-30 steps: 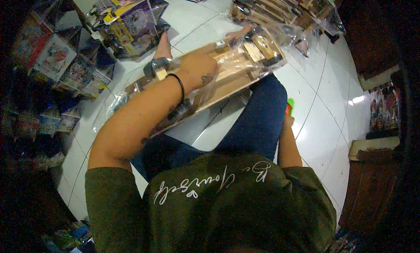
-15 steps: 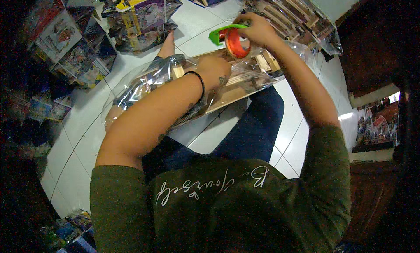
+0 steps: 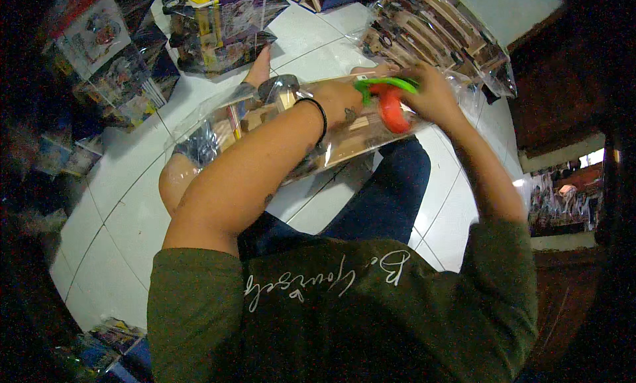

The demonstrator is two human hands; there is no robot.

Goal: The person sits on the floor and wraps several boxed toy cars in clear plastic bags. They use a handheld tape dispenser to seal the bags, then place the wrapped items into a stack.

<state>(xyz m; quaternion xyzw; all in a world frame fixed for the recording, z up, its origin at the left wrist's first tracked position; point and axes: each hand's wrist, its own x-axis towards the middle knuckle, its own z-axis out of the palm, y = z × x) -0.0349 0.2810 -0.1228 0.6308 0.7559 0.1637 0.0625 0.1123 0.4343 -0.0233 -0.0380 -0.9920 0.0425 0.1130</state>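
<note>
Across my legs lies a long wooden toy pack (image 3: 348, 151) in clear plastic, with wooden slats and dark wheel-like parts inside. My left hand (image 3: 341, 103) is closed on the pack's wrapping near its middle; its fingertips are hidden. In my right hand (image 3: 427, 95) is a green tape dispenser (image 3: 401, 84) with an orange-red roll, gripped by its right end. The dispenser is tilted over the right part of the pack, its other end close to my left fingers. Blur hides whether the tape touches the plastic.
Plastic-wrapped wooden toys (image 3: 440, 29) are stacked at the far right. Boxed toys in clear wrap (image 3: 225, 29) stand at the far left, with more wrapped packs (image 3: 106, 52) beside them. White floor tiles (image 3: 122, 231) show around my legs. Wrapped boxes (image 3: 116, 346) lie at the lower left.
My right hand has come down and to the right with the tape dispenser, now lower over the pack. My left hand has shifted slightly right.
</note>
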